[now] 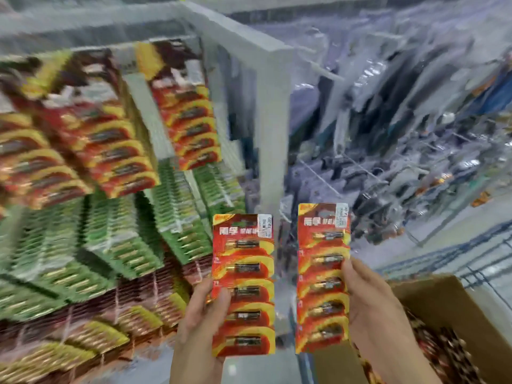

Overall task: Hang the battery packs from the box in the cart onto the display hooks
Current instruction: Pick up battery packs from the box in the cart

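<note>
I hold two red-and-yellow battery packs upright in front of me, each a long card with several batteries in a column. My left hand grips the left battery pack by its lower left edge. My right hand grips the right battery pack along its right edge. The cardboard box stands open at the lower right, with more packs inside. The display with hanging red and green packs fills the left side; it is blurred, and the hooks themselves cannot be made out.
A grey upright post of the display stands just behind the two packs. To the right, racks of clear-bagged goods hang in rows. Blue cart wire shows behind the box.
</note>
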